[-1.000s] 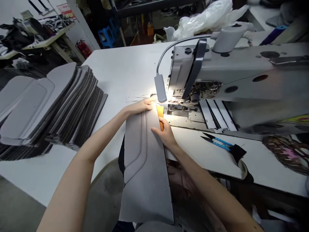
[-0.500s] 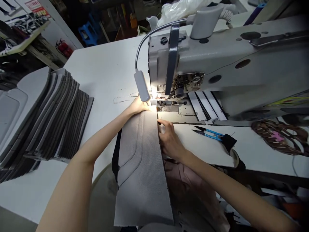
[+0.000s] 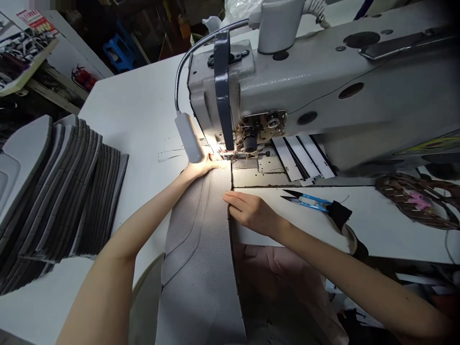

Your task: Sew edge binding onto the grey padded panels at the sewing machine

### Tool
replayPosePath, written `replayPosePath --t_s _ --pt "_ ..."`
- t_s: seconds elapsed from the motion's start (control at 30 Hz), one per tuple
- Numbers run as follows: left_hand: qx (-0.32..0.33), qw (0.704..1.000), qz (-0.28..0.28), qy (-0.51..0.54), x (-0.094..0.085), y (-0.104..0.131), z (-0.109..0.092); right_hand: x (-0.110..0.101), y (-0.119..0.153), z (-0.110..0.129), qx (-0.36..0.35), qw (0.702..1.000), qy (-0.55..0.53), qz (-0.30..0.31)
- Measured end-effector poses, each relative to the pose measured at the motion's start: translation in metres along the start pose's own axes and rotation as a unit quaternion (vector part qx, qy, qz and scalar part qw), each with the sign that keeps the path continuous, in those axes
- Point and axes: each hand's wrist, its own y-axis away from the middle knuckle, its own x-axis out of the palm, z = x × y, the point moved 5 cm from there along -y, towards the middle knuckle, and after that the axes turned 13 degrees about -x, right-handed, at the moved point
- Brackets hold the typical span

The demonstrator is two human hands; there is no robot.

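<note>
A long grey fabric panel [image 3: 201,249] with two curved stitched lines runs from the sewing machine's needle area down over the table edge. At its far end my left hand [image 3: 201,166] lies on the panel beside the needle, thumb and fingers spread. My right hand [image 3: 247,208] pinches the panel's right edge a little nearer to me, fingers closed on it. The sewing machine [image 3: 247,129] has its presser foot close to my left fingertips; the exact needle contact is too small to tell. A small lamp [image 3: 189,138] lights that spot, partly covering my left hand.
Stacked grey padded panels [image 3: 72,187] stand on the left of the white table [image 3: 140,110]. White strips [image 3: 304,158] lie under the machine arm. Right of my hand are blue thread snips [image 3: 307,200] and a brown openwork item with a pink decoration [image 3: 419,200].
My right hand has shifted from beside the panel's edge to a pinch on it, with fingertips on top. The left hand stays near the needle. The camera view has shifted slightly.
</note>
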Motion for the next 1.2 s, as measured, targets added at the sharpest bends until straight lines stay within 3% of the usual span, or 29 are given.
replayPosePath --t_s 0.17,0.37,0.43,0.53,0.67,0.87,0.93,1.0,1.1,1.2 --pt "-0.001 0.998 0.027 0.049 0.005 -0.004 -0.006 -0.001 0.006 -0.003 0.020 1.000 -0.018 -0.003" --pt "0.011 1.000 -0.005 0.010 0.005 -0.002 -0.004 0.002 0.007 -0.004 0.033 0.999 -0.034 0.000" --pt "0.040 0.994 -0.067 -0.075 0.004 0.012 -0.010 0.002 0.007 -0.004 0.033 0.999 -0.040 -0.010" --pt "0.118 0.949 -0.147 -0.251 0.015 0.045 -0.024 0.002 0.008 -0.005 0.038 0.998 -0.046 -0.007" --pt "0.167 0.897 -0.145 -0.384 0.042 0.084 -0.033 0.007 0.011 -0.008 0.056 0.996 -0.064 0.027" --pt "0.198 0.889 -0.150 -0.384 0.049 0.094 -0.027 -0.002 0.010 -0.006 0.075 0.995 -0.054 0.031" --pt "0.213 0.891 -0.156 -0.370 0.048 0.093 -0.025 -0.009 0.013 -0.013 0.124 0.988 -0.085 0.041" --pt "0.227 0.892 -0.165 -0.355 0.048 0.092 -0.023 -0.017 0.024 -0.029 0.231 0.969 -0.063 0.064" --pt "0.240 0.894 -0.172 -0.337 0.048 0.091 -0.020 -0.031 0.055 -0.063 0.433 0.898 0.046 0.070" --pt "0.246 0.897 -0.175 -0.322 0.048 0.090 -0.018 -0.034 0.082 -0.091 0.539 0.839 0.056 0.039"
